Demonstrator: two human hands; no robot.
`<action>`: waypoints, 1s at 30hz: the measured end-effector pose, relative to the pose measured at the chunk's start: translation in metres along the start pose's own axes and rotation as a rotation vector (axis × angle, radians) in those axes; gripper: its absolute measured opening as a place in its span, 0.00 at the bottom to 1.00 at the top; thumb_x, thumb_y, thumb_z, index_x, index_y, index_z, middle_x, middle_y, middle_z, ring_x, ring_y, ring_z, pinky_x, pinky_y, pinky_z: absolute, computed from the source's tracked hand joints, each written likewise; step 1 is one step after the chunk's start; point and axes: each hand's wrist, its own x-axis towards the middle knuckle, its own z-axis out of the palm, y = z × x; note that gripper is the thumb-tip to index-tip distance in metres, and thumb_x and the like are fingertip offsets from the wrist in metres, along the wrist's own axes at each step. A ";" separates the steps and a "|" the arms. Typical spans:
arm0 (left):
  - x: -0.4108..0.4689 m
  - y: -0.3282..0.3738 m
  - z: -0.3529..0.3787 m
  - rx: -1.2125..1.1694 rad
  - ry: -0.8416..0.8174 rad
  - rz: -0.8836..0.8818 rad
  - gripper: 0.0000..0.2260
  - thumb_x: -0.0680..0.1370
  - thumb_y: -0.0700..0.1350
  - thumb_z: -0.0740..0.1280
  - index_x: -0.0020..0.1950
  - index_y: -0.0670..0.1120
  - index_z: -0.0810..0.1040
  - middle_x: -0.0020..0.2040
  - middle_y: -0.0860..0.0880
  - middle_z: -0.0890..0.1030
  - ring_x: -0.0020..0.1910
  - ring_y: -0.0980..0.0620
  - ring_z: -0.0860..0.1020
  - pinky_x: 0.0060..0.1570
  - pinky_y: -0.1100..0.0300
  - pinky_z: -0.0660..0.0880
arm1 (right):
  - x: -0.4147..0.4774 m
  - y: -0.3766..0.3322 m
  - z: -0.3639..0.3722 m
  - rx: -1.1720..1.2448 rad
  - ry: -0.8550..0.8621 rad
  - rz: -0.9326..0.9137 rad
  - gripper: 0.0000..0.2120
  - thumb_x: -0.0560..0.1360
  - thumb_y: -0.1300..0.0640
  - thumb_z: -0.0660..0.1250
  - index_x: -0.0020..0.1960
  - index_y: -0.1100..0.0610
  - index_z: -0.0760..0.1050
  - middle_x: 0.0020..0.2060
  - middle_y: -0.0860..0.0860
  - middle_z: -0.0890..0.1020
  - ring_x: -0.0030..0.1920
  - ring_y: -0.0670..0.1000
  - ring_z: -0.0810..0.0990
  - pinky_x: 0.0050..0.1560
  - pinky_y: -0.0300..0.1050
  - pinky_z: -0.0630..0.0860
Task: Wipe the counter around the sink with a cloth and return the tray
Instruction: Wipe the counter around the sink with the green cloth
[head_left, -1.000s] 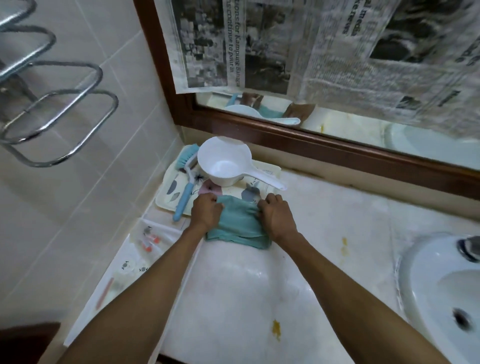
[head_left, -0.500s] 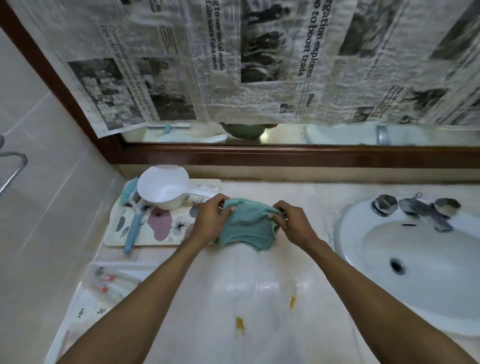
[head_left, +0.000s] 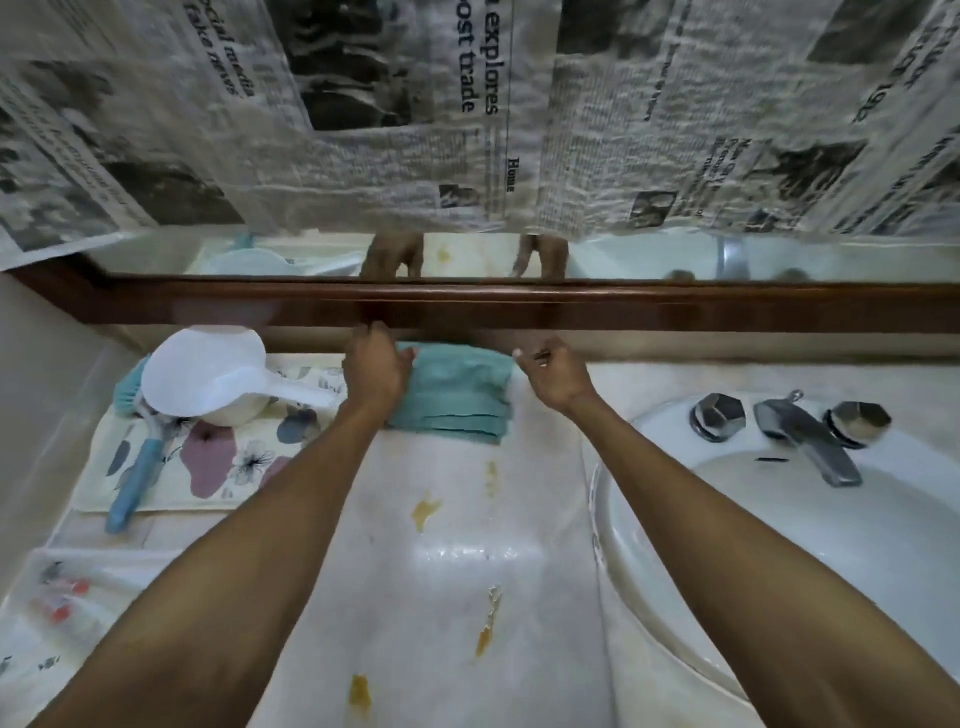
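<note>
A: Teal cloth lies folded at the back of the counter, centre frame. Which step?
B: Wiping, likely just starting; next move needs a firm drag toward the yellow stains below. Left hand grips its left edge; right hand curls at the right corner, grip unclear. Both arms outstretched; floral tray waits left

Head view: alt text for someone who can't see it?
The left hand grips a teal cloth at the back of the counter, the right hand at its other end. Floral tray with white scoop left, sink right, yellow stains nearer.
</note>
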 end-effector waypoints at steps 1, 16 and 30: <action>-0.005 0.002 0.016 0.032 0.007 -0.010 0.16 0.79 0.50 0.69 0.58 0.38 0.77 0.57 0.37 0.78 0.58 0.36 0.77 0.56 0.46 0.74 | 0.003 0.013 0.000 -0.061 -0.005 0.007 0.13 0.78 0.49 0.68 0.52 0.59 0.74 0.50 0.56 0.79 0.50 0.54 0.76 0.52 0.45 0.71; -0.033 0.010 0.157 0.345 -0.208 -0.010 0.45 0.75 0.76 0.39 0.84 0.48 0.46 0.83 0.41 0.45 0.82 0.39 0.40 0.74 0.34 0.34 | -0.007 0.160 -0.024 -0.616 0.142 -0.146 0.26 0.80 0.43 0.56 0.74 0.56 0.66 0.77 0.58 0.63 0.76 0.58 0.61 0.73 0.56 0.58; -0.083 0.104 0.213 0.355 -0.358 0.228 0.27 0.84 0.62 0.39 0.82 0.59 0.40 0.83 0.49 0.39 0.82 0.41 0.38 0.72 0.33 0.31 | -0.007 0.162 -0.026 -0.419 0.335 -0.121 0.21 0.82 0.53 0.52 0.71 0.58 0.69 0.73 0.55 0.70 0.74 0.54 0.65 0.76 0.55 0.56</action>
